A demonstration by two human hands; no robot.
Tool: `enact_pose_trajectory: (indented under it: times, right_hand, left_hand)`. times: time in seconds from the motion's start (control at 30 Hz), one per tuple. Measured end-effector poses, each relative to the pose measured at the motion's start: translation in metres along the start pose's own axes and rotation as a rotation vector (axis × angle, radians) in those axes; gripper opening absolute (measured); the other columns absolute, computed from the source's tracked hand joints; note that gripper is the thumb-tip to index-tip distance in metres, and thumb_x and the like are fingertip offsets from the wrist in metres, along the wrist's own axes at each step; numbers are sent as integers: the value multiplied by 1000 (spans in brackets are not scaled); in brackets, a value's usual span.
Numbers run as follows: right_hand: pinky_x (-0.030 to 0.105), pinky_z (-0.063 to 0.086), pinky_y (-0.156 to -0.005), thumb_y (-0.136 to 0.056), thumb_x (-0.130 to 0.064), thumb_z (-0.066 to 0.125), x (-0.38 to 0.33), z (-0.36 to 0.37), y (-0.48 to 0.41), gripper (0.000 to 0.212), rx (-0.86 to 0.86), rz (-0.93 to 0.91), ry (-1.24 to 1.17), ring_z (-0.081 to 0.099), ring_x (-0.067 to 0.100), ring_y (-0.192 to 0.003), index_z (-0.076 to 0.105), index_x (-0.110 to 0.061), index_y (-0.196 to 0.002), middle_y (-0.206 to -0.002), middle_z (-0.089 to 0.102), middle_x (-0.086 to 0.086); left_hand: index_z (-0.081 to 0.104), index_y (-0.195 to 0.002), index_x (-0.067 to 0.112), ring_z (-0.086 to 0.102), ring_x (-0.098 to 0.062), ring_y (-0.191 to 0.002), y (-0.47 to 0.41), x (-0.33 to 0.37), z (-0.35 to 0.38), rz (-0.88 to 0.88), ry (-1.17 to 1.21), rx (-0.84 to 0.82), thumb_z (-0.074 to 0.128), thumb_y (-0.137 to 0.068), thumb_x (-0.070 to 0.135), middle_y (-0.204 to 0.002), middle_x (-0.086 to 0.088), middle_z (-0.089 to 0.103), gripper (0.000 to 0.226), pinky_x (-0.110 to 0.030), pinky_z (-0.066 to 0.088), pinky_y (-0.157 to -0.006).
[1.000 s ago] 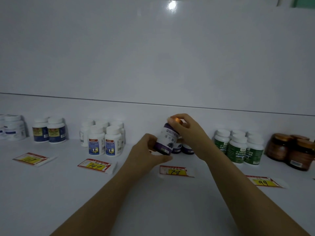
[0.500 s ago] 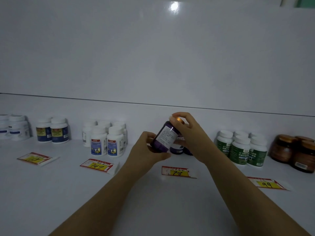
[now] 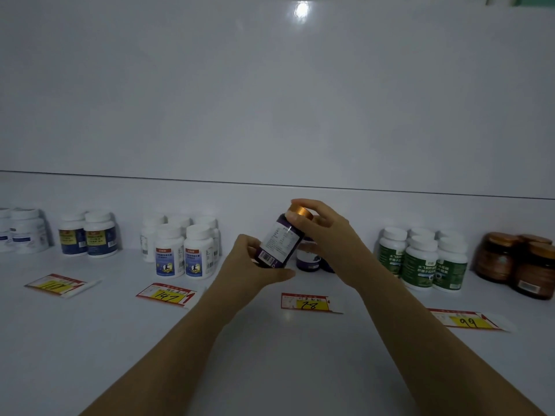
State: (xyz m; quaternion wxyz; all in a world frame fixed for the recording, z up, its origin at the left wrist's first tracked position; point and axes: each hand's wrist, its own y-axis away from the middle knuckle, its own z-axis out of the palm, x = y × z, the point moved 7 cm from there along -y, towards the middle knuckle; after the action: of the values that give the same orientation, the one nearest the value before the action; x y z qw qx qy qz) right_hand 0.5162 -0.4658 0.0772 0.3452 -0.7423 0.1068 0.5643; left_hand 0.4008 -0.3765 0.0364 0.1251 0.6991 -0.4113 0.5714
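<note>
A dark purple bottle (image 3: 277, 241) with a gold cap and a white label hangs tilted above the white shelf (image 3: 270, 340), its barcode side facing me. My left hand (image 3: 249, 265) grips its base from below. My right hand (image 3: 327, 235) pinches the gold cap, thumb on the near side. Behind them two more purple bottles (image 3: 309, 256) stand on the shelf, partly hidden by my right hand. A price tag reading 78 (image 3: 309, 303) lies in front.
White bottles with blue labels (image 3: 183, 253) stand left of centre, dark blue ones (image 3: 87, 235) and white ones (image 3: 24, 231) further left. Green-labelled bottles (image 3: 420, 259) and brown jars (image 3: 516, 259) are on the right. Price tags 147 (image 3: 168, 295), 99 (image 3: 468, 321) and a far-left tag (image 3: 57, 285) lie flat.
The bottle has been turned in my hands, so its barcode side now faces me, and lifted slightly. Both hands keep their hold.
</note>
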Motion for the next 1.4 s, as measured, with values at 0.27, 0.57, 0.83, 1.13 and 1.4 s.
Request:
enact_pose_trajectory:
  times: [0.27,0.57,0.83,1.13,1.4]
  right_hand:
    - [37,54,-89,-94,-15,55,1,-8,0,34,-30,24,-183,62,25,-109,53,-16,-127,-117,64,9]
    - [31,58,-82,-90,-11,60,0,1,4,50,-56,8,-85,67,17,-100,45,-21,-136,-116,65,5]
    - [25,51,-90,-83,-9,70,-15,22,6,60,-85,-204,295,54,10,-113,43,-31,-132,-126,54,-7]
    - [10,38,-99,-77,-8,76,-54,57,38,66,72,-831,539,43,-7,-117,40,-22,-131,-124,47,-11]
    - [9,43,-95,-75,-18,77,-58,39,31,69,131,-687,386,51,-5,-116,39,-24,-133,-127,47,-27]
  left_hand:
    - [53,-106,28,64,-7,-92,5,5,14,-27,253,-277,71,-79,13,-100,6,66,35,-13,51,-68]
    - [49,-115,25,60,-1,-92,-1,0,7,19,57,-154,75,-76,26,-104,12,60,47,-13,45,-71]
    - [51,-109,20,62,-16,-101,-12,-6,-3,85,23,-41,74,-75,1,-111,0,64,45,-22,52,-84]
    - [51,-112,21,55,-20,-114,-5,22,-42,382,93,298,71,-75,-6,-114,3,59,49,-34,45,-101]
    - [54,-107,32,61,4,-98,-4,28,-32,317,115,111,76,-72,2,-105,18,64,51,-9,48,-80]
